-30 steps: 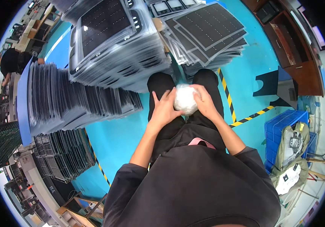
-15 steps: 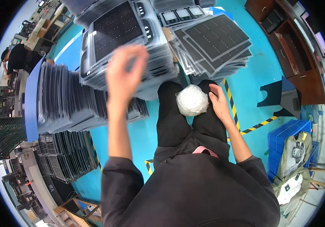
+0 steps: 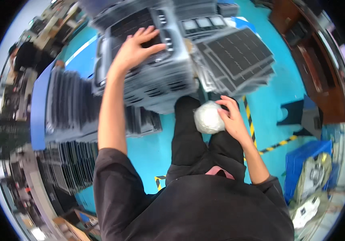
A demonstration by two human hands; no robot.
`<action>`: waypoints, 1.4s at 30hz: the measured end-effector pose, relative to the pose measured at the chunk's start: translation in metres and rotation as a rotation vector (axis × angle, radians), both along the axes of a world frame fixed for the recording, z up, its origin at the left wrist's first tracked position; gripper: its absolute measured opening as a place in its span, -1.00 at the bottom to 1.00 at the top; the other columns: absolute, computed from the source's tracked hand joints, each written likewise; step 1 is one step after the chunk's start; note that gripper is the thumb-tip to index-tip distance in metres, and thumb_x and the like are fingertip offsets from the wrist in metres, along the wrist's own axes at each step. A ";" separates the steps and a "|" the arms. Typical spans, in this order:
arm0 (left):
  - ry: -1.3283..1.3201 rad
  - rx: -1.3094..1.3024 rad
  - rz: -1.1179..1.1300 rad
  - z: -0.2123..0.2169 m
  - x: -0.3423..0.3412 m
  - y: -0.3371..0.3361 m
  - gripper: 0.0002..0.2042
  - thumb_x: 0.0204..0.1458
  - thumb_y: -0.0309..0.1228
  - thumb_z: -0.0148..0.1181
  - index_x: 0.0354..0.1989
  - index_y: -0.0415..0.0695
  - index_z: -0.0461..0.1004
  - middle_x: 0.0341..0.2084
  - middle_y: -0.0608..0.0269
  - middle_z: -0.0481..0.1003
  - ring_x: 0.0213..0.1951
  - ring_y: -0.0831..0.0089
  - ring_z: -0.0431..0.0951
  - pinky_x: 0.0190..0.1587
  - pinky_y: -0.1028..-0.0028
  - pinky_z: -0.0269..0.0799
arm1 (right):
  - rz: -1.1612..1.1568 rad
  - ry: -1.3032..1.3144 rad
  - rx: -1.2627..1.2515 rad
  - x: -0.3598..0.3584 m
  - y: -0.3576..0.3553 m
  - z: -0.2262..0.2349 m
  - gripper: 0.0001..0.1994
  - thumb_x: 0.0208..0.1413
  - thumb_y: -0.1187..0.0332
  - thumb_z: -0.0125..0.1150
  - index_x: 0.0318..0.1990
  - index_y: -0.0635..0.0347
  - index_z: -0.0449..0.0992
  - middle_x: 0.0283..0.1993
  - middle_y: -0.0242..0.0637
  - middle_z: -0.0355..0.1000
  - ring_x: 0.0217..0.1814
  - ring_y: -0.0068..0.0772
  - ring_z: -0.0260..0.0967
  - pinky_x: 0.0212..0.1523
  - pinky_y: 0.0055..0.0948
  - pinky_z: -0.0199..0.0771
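Note:
My left hand (image 3: 138, 47) lies with spread fingers over the top of a tall stack of black printed panels (image 3: 162, 86) with clear, plastic-like edges. Nothing is gripped in it. Between my thighs rests a round white ball (image 3: 209, 117), which looks wrapped in clear film. Over the ball's right edge reach the fingers of my right hand (image 3: 233, 120), slightly bent and apart; the palm is not closed round it. To the right of the tall stack is a lower, fanned-out pile of similar dark panels (image 3: 241, 52).
Upright rows of sheets (image 3: 70, 102) stand at left beside a blue board (image 3: 38, 108). Dark frames (image 3: 68, 164) sit below. At right are a brown cabinet (image 3: 317, 76), a dark folded panel (image 3: 311, 116) and a blue crate (image 3: 301, 164). Another person (image 3: 29, 56) is at far left.
My left hand has moved forward and opened out over the tall stack. My right hand has shifted left onto the ball's edge. The whole view has swung slightly.

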State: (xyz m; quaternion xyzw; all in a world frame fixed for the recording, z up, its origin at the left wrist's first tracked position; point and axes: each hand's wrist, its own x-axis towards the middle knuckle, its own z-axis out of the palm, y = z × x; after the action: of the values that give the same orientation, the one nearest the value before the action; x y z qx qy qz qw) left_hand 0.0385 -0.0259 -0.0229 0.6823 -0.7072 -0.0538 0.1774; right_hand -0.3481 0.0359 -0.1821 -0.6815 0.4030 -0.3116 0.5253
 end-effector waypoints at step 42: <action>0.238 -0.081 0.038 -0.019 -0.036 -0.006 -0.09 -0.22 0.38 0.36 0.31 0.08 0.51 0.47 0.23 0.24 0.55 0.16 0.04 0.57 -0.05 -0.31 | 0.018 -0.706 -0.794 0.045 0.051 0.219 -0.70 0.43 0.38 -0.06 0.19 0.30 0.43 0.23 0.01 0.43 0.30 -0.16 0.41 0.31 -0.21 0.40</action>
State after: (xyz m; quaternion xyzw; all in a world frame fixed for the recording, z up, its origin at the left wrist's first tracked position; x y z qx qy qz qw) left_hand 0.0028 -0.0319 -0.0422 0.6768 -0.6696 -0.1023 0.2884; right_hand -0.3029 0.0868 0.0370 -0.6850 0.0470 -0.6461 0.3332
